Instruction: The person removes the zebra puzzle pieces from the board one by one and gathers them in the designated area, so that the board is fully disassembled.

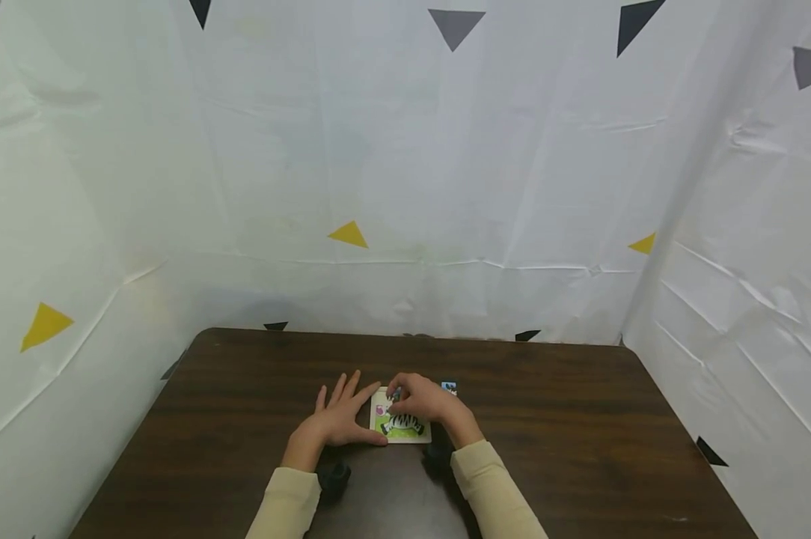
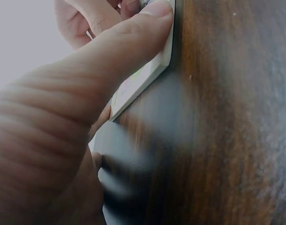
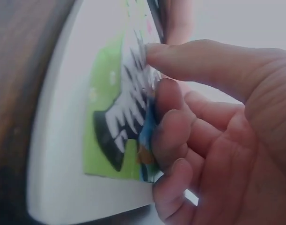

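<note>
A small zebra picture puzzle (image 1: 405, 433) in a pale frame lies flat on the dark wooden table. Spread wide at its left side is my left hand (image 1: 334, 421), index finger by the upper corner and thumb (image 2: 133, 35) laid along the near edge. My right hand (image 1: 422, 400) reaches over the upper part, fingers curled. In the right wrist view its thumb and fingertips pinch a puzzle piece (image 3: 154, 84) over the striped picture; the fingers mostly hide this piece. A loose blue piece (image 1: 449, 388) with a dark-and-white figure lies just beyond the right hand.
The brown table (image 1: 580, 442) has rounded far corners. White cloth (image 1: 405, 172) with grey, black and yellow triangles hangs behind it and on both sides. Dark devices (image 1: 334, 479) sit under both wrists.
</note>
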Motion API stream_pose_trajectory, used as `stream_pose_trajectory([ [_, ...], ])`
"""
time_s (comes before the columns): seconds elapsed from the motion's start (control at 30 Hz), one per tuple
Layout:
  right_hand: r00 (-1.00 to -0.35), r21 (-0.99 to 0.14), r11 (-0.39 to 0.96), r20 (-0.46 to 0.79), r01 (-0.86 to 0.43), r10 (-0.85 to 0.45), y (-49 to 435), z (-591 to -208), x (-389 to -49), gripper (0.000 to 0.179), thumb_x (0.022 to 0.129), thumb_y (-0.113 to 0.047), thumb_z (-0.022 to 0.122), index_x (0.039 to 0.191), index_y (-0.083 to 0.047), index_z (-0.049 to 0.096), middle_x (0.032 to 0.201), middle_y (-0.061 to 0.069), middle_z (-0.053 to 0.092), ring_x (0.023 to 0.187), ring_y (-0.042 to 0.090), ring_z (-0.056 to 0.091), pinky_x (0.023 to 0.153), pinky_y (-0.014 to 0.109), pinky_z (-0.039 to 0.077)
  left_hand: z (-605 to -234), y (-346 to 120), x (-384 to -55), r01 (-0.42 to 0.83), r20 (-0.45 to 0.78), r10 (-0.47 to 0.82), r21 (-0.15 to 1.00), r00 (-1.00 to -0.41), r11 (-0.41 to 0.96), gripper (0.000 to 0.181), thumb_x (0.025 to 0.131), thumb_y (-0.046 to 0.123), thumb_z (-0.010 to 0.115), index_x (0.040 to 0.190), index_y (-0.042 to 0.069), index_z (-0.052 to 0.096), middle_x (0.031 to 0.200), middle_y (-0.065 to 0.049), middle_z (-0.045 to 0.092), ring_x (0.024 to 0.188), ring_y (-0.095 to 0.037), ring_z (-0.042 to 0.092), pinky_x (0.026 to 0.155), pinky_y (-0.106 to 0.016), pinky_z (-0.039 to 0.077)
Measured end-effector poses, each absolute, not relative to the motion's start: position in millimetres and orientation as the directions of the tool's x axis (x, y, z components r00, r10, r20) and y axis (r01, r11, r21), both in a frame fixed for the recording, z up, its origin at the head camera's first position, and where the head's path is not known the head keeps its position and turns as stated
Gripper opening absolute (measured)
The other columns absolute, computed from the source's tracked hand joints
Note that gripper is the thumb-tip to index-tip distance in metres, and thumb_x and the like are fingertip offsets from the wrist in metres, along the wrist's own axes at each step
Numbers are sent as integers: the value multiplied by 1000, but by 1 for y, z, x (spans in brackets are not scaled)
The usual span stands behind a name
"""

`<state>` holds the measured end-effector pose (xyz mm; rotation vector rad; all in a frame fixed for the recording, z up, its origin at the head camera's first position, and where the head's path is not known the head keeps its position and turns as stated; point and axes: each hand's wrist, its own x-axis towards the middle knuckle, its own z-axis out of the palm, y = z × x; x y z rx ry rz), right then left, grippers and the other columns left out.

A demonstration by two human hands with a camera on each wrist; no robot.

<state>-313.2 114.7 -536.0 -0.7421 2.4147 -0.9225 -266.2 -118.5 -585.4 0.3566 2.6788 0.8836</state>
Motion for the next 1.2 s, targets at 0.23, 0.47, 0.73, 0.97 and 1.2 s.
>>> stream_pose_trajectory([
  [0.23, -757, -698, 633, -201, -334, -621, 111, -534, -314, 24, 103, -12, 71, 126, -2, 70, 89, 4, 66, 70, 14, 57, 62, 29, 47, -584, -121, -265, 142, -207, 332, 614, -920, 776, 120, 76, 81, 81, 172, 30, 31, 184, -10, -3, 169, -39, -11, 129, -71, -14],
  [0.47, -761, -709, 618, -179, -340, -624, 110, -534, -314, 22, 102, -10, 72, 122, -3, 71, 87, 3, 66, 68, 13, 56, 62, 28, 46, -581, -122, -264, 134, -212, 330, 621, -920, 773, 121, 75, 81, 81, 172, 31, 30, 184, -10, -3, 169, -39, -10, 129, -71, -13],
  [0.73, -773, -719, 607, -156, -338, -615, 109, -530, -311, 16, 101, -7, 72, 116, -3, 70, 85, 4, 64, 68, 14, 56, 62, 29, 46, -585, -121, -266, 144, -197, 323, 607, -926, 781, 120, 75, 82, 82, 171, 29, 33, 184, -11, 0, 169, -41, -8, 129, -73, -11],
  [0.97, -785, -701, 626, -154, -341, -601, 109, -536, -314, 13, 101, -10, 72, 114, -8, 69, 81, 1, 64, 65, 13, 56, 59, 28, 45, -587, -120, -267, 138, -204, 323, 610, -924, 781, 120, 75, 80, 83, 171, 29, 33, 184, -10, -1, 169, -40, -9, 129, -72, -13],
  [1.2, -779, -711, 603, -124, -362, -615, 111, -537, -316, 11, 101, -10, 71, 112, -8, 70, 76, 0, 61, 62, 12, 54, 57, 28, 45, -585, -120, -267, 134, -215, 321, 601, -922, 788, 120, 75, 81, 82, 172, 30, 32, 184, -9, -2, 169, -38, -10, 129, -72, -13],
])
